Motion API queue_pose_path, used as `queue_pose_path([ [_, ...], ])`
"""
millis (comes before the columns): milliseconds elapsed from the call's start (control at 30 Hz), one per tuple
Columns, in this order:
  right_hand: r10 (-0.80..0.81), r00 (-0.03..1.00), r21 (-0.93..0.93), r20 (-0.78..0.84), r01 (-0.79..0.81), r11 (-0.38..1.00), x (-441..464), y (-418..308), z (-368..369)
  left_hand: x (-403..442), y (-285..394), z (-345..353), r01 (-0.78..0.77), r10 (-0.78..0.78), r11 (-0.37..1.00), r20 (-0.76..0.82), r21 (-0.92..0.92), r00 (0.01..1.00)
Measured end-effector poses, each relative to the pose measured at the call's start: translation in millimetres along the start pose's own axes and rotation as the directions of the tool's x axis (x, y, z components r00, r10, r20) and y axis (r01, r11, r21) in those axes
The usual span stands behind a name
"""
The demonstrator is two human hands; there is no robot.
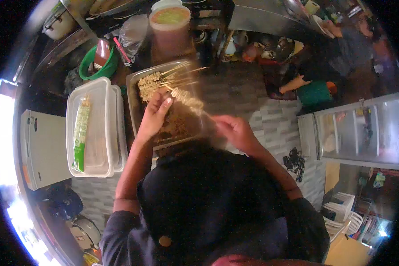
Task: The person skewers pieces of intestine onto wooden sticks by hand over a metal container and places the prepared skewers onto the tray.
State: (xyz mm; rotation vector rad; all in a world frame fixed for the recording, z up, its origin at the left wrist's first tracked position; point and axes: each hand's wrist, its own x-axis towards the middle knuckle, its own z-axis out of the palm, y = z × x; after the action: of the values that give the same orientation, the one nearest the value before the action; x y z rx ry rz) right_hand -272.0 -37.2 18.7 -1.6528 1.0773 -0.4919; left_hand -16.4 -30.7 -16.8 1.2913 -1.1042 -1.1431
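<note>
A skewer threaded with pale, wavy folded food (187, 101) spans the space between my two hands, above a clear plastic tub. My right hand (236, 131) pinches its lower stick end and is slightly blurred. At the other end, my left hand (156, 114) has its thumb and fingers closed around the stick near the food. Beneath lies the tub (177, 138), its bottom covered with brownish bits. More loaded skewers (149, 84) rest at the tub's far left, their bare sticks pointing right.
Left of the tub are stacked white containers (103, 170) holding a green-and-white packet of sticks (81, 133). Behind stand a green basin (88, 73) and a lidded bucket (170, 35). At the right, another person's hand (295, 83) is near a green bucket (314, 94).
</note>
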Motion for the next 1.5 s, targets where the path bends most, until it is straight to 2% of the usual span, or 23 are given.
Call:
queue_pose_path([
  [33, -0.032, 0.999, 0.104, -0.018, 0.033, 0.994, -1, 6, -2, 3, -15, -6, -0.013, -0.004, 0.982, 0.088, 0.187, 0.996],
  [100, -0.060, 0.997, 0.209, -0.041, 0.067, 0.976, -4, 10, -7, 12, -78, -14, -0.111, 0.080, 0.966, 0.139, 0.233, 0.987],
  [133, -0.053, 0.997, 0.167, -0.057, 0.062, 0.984, -7, 10, -11, 17, -109, -17, -0.103, -0.063, 0.839, 0.283, 0.535, 0.957],
  [200, -0.042, 0.996, 0.126, -0.077, 0.052, 0.991, -13, 15, -17, 9, -129, -16, -0.210, -0.135, 0.761, 0.467, 0.613, 0.874],
  [333, -0.055, 0.995, 0.111, -0.080, 0.063, 0.992, -22, 31, -23, 1, -127, -1, -0.178, -0.144, 0.624, 0.336, 0.761, 0.931],
  [400, -0.064, 0.995, 0.098, -0.077, 0.071, 0.993, -25, 36, -22, 11, -158, -2, -0.242, -0.175, 0.412, 0.336, 0.879, 0.925],
  [467, -0.028, 0.997, 0.149, -0.074, 0.038, 0.988, -28, 39, -20, 19, -206, -6, -0.157, -0.174, 0.467, 0.265, 0.870, 0.949],
  [533, -0.022, 0.999, 0.149, -0.046, 0.029, 0.988, -30, 36, -22, 19, -192, 1, -0.078, -0.175, 0.518, 0.195, 0.852, 0.965],
  [600, -0.018, 1.000, 0.152, -0.022, 0.021, 0.988, -34, 37, -26, 15, -164, 6, -0.162, -0.225, 0.323, 0.242, 0.932, 0.944],
  [633, 0.000, 1.000, 0.123, -0.013, 0.001, 0.992, -35, 38, -28, 16, -177, 0, -0.167, -0.223, 0.320, 0.246, 0.932, 0.943],
  [733, -0.004, 1.000, 0.083, -0.005, 0.005, 0.997, -39, 53, -34, 12, -171, -14, -0.258, -0.016, 0.535, 0.315, 0.804, 0.949],
  [800, -0.038, 0.999, 0.072, 0.008, 0.037, 0.997, -39, 64, -37, 2, -118, -17, 0.272, -0.409, 0.784, 0.134, 0.559, 0.903],
  [833, -0.004, 0.999, 0.063, 0.044, 0.001, 0.998, -40, 68, -38, -4, -105, -14, 0.278, -0.409, 0.780, 0.122, 0.561, 0.904],
  [867, 0.029, 0.996, 0.052, 0.080, -0.033, 0.998, -41, 70, -38, -11, -95, -11, 0.278, -0.321, 0.924, 0.138, 0.263, 0.937],
  [900, 0.021, 0.996, 0.054, 0.090, -0.026, 0.998, -41, 72, -37, -16, -87, -7, 0.236, -0.227, 0.970, 0.122, -0.062, 0.966],
  [967, -0.055, 0.990, 0.039, 0.128, 0.050, 0.998, -39, 74, -35, -22, -68, 5, 0.209, -0.201, 0.972, 0.079, -0.107, 0.976],
  [1033, -0.027, 0.986, 0.061, 0.163, 0.017, 0.998, -37, 74, -35, -26, -51, 16, 0.241, -0.259, 0.942, -0.048, -0.235, 0.965],
  [1133, -0.006, 0.977, 0.084, 0.213, -0.012, 0.996, -33, 72, -38, -30, -38, 23, 0.224, -0.250, 0.898, -0.020, -0.379, 0.968],
  [1233, -0.054, 0.973, 0.021, 0.225, 0.050, 0.999, -27, 62, -44, -31, -31, 38, 0.168, -0.212, 0.952, -0.157, -0.254, 0.965],
  [1267, -0.086, 0.973, -0.046, 0.216, 0.098, 0.994, -26, 58, -46, -29, -41, 36, 0.064, -0.081, 0.992, -0.158, -0.108, 0.984],
  [1367, -0.023, 0.974, -0.069, 0.225, 0.039, 0.997, -23, 49, -46, -32, -28, 39, 0.108, -0.099, 0.994, -0.206, 0.031, 0.974],
  [1400, -0.026, 0.975, -0.070, 0.221, 0.042, 0.997, -23, 50, -43, -33, -28, 37, 0.003, 0.011, 0.998, -0.199, 0.068, 0.980],
  [1500, -0.117, 0.985, -0.141, 0.130, 0.135, 0.981, -23, 56, -33, -30, -24, 31, 0.045, -0.008, 0.983, -0.205, 0.178, 0.979],
])
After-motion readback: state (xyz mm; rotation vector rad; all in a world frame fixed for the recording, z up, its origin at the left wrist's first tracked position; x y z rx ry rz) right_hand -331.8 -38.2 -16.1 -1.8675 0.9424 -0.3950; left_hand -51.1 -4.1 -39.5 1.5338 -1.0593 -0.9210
